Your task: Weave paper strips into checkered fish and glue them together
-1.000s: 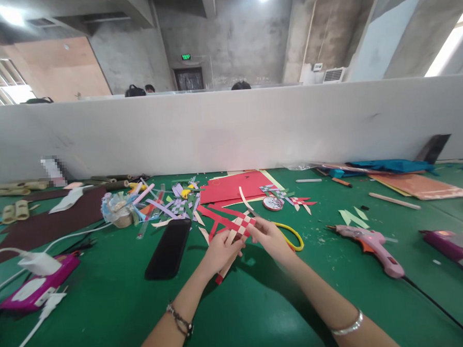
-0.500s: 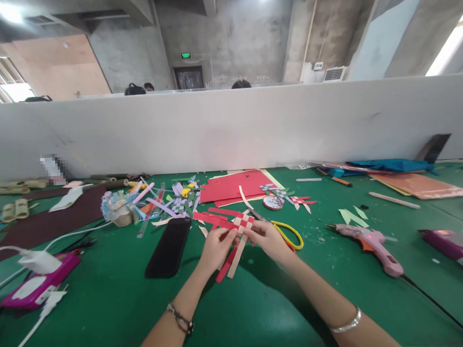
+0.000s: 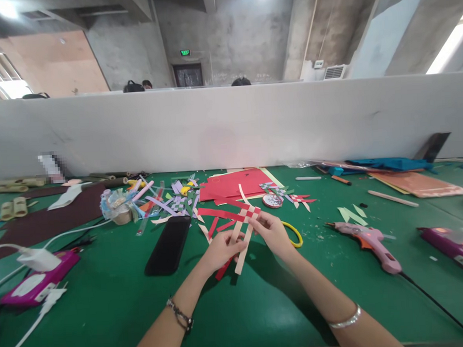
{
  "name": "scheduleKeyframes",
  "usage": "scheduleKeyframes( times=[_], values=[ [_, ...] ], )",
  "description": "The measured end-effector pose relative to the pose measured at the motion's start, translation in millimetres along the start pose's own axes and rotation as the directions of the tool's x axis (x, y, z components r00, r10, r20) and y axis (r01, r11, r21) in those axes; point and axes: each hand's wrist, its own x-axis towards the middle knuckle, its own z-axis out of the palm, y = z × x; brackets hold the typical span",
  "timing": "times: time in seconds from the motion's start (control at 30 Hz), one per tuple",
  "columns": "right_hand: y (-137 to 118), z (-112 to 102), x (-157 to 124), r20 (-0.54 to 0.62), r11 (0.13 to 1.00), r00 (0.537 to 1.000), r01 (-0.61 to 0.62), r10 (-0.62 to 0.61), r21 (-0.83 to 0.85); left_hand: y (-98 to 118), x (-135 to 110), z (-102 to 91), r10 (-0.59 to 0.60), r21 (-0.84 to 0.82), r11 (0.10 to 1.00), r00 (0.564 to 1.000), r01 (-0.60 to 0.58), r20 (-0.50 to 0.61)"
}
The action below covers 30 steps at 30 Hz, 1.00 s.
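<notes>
Head view, over both forearms onto a green table (image 3: 106,304): the person is plaiting red and tan paper strips into a small checkered weave (image 3: 249,212), held just above the mat near the table's middle. The right hand (image 3: 274,232) sits just right of the woven patch, with thumb and forefinger pinched on its right edge. The left hand (image 3: 220,250) is below and left of the patch, its fingers closed on the loose tails (image 3: 241,261) that trail toward the near edge. More tails fan out to the left. So the weave lies between the two hands and touches both, a little farther from the person than either palm.

To my eye the step in hand is snugging the crossing strips together. A next pass calls for one hand pinning the patch flat while the other slides a single tail over and under. Thin paper like this would likely buckle or tear under a hard pull.

A black phone (image 3: 168,245) lies just left of the left hand. Yellow-handled scissors (image 3: 295,233) sit just right of the right hand, and a pink glue gun (image 3: 369,239) lies farther right. A red sheet (image 3: 232,184) and a scrap pile (image 3: 167,201) lie toward the far edge.
</notes>
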Motion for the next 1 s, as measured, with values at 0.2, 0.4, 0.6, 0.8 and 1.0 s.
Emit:
scheduleKeyframes(
  times=[0.2,0.4,0.6,0.8,1.0],
  values=[
    [1,-2,3,0.069,1.0,0.998,-0.006,0.007,-0.009,-1,2,-2.3,0.081,0.16,0.985,0.991,-0.063,-0.108],
    [-10,-24,7,0.177,0.956,0.984,0.047,0.005,-0.289,6,0,-4.3,0.085,0.102,0.992,0.982,-0.068,-0.168],
    [-15,-60,2,0.064,0.281,0.965,-0.01,0.255,-0.96,8,-2,-5.5,0.128,0.063,0.991,0.966,-0.117,-0.223],
    [11,-47,-5,0.046,0.207,0.971,-0.004,0.235,-0.978,11,-3,-6.1,0.207,0.121,0.977,0.924,-0.176,-0.322],
    [22,-49,-2,0.029,0.296,0.985,-0.023,0.17,-0.955,14,-5,-6.6,0.226,0.095,0.974,0.911,-0.206,-0.343]
  ],
)
